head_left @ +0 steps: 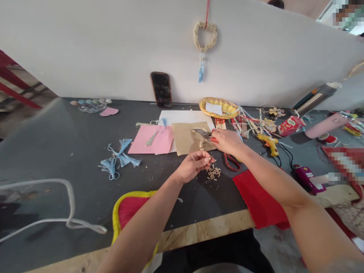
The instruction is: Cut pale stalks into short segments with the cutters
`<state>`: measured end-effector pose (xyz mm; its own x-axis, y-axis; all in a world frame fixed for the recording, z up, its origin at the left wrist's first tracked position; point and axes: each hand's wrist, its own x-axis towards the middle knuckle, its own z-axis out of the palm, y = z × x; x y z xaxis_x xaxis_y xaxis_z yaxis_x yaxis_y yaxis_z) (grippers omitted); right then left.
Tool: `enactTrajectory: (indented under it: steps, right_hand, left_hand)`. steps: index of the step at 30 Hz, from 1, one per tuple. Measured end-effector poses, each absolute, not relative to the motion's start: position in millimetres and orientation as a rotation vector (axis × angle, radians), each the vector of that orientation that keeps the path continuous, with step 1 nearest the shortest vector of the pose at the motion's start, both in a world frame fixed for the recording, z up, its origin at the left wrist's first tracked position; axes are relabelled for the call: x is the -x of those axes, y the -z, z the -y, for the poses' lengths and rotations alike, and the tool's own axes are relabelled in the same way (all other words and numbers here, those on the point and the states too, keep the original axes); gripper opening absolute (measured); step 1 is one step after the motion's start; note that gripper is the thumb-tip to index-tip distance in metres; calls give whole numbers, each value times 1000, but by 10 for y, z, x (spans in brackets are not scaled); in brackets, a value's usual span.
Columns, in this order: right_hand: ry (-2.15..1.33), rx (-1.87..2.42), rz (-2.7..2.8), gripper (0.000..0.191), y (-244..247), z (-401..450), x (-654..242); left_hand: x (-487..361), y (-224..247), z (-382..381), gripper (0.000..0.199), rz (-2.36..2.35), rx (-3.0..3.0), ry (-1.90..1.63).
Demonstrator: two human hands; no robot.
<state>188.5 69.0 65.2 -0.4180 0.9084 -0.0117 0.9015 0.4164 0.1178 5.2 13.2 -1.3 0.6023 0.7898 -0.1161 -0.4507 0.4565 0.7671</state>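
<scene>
My left hand (195, 165) pinches a small pale bead-like piece (209, 158) between thumb and finger. Beside and below it lies a loose pile of short beige pieces (214, 172) on the dark table. My right hand (226, 140) is closed round the red handles of a pair of pliers (203, 133), whose jaws point left over a brown paper sheet (184, 138). Under the jaws, part of a beige beaded strand (202, 143) shows on the paper. To the left, a pink sheet (138, 142) carries a pale green tassel (151, 139).
Blue tassels (123, 153) lie left of the sheets. A phone (161, 90) leans on the wall, near a yellow basket (203, 108). A beaded heart (196, 36) hangs above. Rightward are a yellow glue gun (269, 142), red cloth (258, 197) and pink bottle (327, 125). A white cable (71, 204) lies left.
</scene>
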Motion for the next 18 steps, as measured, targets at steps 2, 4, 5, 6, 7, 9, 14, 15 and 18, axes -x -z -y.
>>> enactTrajectory:
  steps: [2,4,5,6,7,9,14,15,18]
  right_hand:
    - [-144,-1657,-2579,17,-658,-685,-1888]
    - [-141,-1656,-2579,17,-668,-678,-1888]
    - [-138,-1654,-2581,16,-672,-675,-1887]
    - [-137,-1654,-2583,16,-675,-672,-1887]
    - [-136,-1655,-2585,16,-675,-671,-1887]
    - [-136,-1666,-2591,16,-671,-673,-1894]
    - [-140,-1706,-2613,17,-657,-687,-1960]
    - [-136,-1723,-2616,18,-659,-678,-1983]
    - [-88,-1797,-2637,17,-666,-595,-2073]
  left_hand:
    - [-51,8,-130,28,-507,-758,-804]
    - [-49,3,-129,27,-509,-755,-802]
    - [-48,1,-129,27,-508,-756,-803]
    - [-47,0,-129,26,-507,-758,-803]
    - [-47,0,-129,26,-504,-760,-804]
    - [-47,0,-130,25,-500,-761,-807]
    - [-48,-7,-130,27,-512,-747,-802]
    - [-47,-10,-129,27,-515,-744,-801]
    - [-42,-17,-122,26,-520,-740,-801]
